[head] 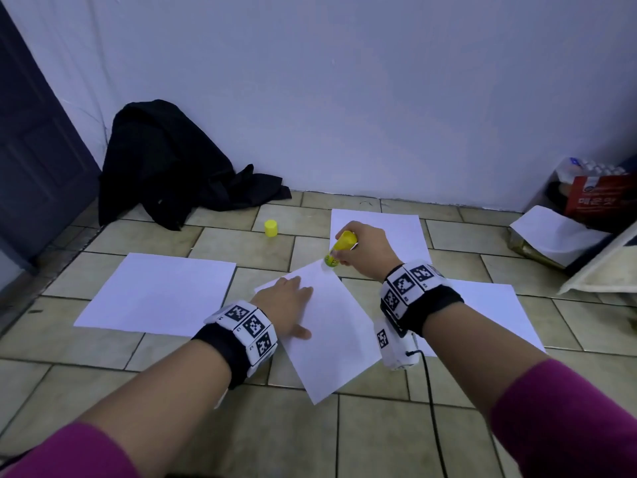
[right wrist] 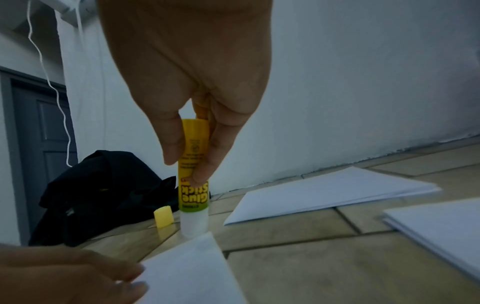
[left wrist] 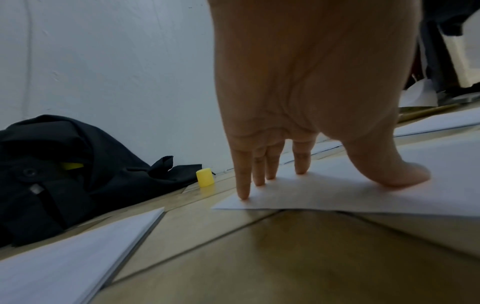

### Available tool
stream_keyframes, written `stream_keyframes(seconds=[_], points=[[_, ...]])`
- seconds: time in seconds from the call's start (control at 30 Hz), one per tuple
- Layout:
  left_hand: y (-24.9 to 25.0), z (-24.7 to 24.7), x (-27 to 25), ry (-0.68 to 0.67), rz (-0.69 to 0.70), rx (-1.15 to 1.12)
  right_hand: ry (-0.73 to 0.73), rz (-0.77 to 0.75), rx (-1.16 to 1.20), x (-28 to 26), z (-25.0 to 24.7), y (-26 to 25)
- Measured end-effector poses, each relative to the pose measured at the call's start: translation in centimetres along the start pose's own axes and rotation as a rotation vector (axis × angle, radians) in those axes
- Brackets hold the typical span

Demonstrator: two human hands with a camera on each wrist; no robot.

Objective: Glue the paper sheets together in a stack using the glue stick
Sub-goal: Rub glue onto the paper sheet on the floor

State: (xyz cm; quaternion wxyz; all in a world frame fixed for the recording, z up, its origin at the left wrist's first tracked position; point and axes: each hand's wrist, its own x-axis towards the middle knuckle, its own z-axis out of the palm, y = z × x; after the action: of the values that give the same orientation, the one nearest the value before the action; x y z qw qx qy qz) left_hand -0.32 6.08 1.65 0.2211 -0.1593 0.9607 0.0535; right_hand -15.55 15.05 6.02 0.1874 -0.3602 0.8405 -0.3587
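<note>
A white paper sheet (head: 327, 326) lies turned at an angle on the tiled floor. My left hand (head: 286, 305) rests flat on its near-left part, fingers (left wrist: 259, 174) straight and pressing the sheet (left wrist: 337, 195) down. My right hand (head: 362, 251) grips an uncapped yellow glue stick (head: 339, 250), tip down at the sheet's far corner. In the right wrist view the glue stick (right wrist: 193, 185) stands upright between thumb and fingers, its clear end touching the sheet's corner (right wrist: 197, 267). The yellow cap (head: 271, 228) stands apart on the floor.
More white paper lies around: a stack at left (head: 158, 294), a sheet behind (head: 379, 232), another at right (head: 489, 312). A black garment (head: 165, 167) lies against the wall. Boxes and paper (head: 586, 208) sit at the far right. A door (head: 34, 150) is at left.
</note>
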Motion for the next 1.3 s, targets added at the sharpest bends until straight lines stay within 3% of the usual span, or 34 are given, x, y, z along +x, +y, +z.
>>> stream_keyframes(seconds=[0.27, 0.57, 0.97, 1.17, 1.3], points=[[0.0, 0.0, 0.3, -0.01, -0.023, 0.031, -0.05, -0.045, -0.156, 0.9, 2.1, -0.5], [0.1, -0.2, 0.7, -0.021, -0.033, 0.082, -0.298, -0.121, -0.495, -1.9, -1.1, -0.9], [-0.4, 0.2, 0.4, 0.0, -0.033, 0.069, -0.512, -0.127, -0.625, -7.0, -4.1, 0.8], [-0.5, 0.2, 0.4, 0.046, -0.029, 0.039, -0.531, -0.126, -0.66, -8.0, -5.1, 1.3], [-0.7, 0.1, 0.1, 0.096, -0.154, 0.077, -0.393, -0.112, -0.602, -7.3, -6.1, 1.3]])
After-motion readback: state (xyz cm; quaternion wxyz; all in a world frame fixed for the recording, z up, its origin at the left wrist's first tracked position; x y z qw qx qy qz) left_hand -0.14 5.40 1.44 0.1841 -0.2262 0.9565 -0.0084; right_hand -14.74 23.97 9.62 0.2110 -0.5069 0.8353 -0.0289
